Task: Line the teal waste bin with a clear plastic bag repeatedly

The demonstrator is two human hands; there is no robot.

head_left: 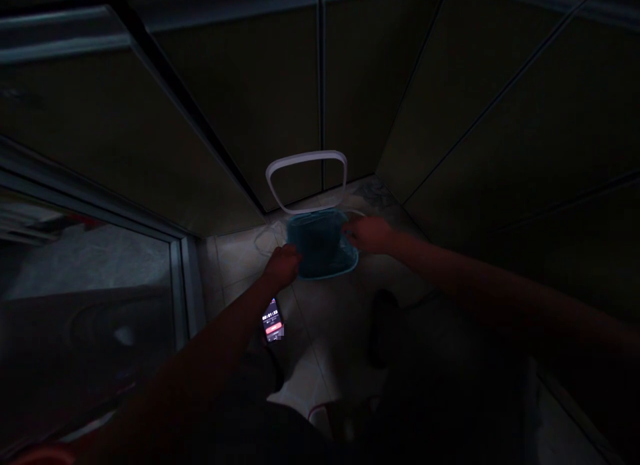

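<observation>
A blue trash bin (320, 242) stands on the tiled floor, with its white rim ring (307, 160) tilted up at the back. What looks like a thin clear plastic bag (270, 237) spreads past the bin's left side and seems to line it. My left hand (284, 265) is closed at the bin's front left edge, apparently on the bag. At the right edge my right hand (370, 234) is closed too, its fingers pinching what seems to be the bag's film. Dim light hides the bin's inside and the exact grip.
A phone (271, 320) with a lit timer screen stands or lies near my left forearm. Dark panelled walls (280, 85) meet in a corner behind the bin. A metal-framed door or window (183, 285) is at left. Dark shoes (384, 325) show below.
</observation>
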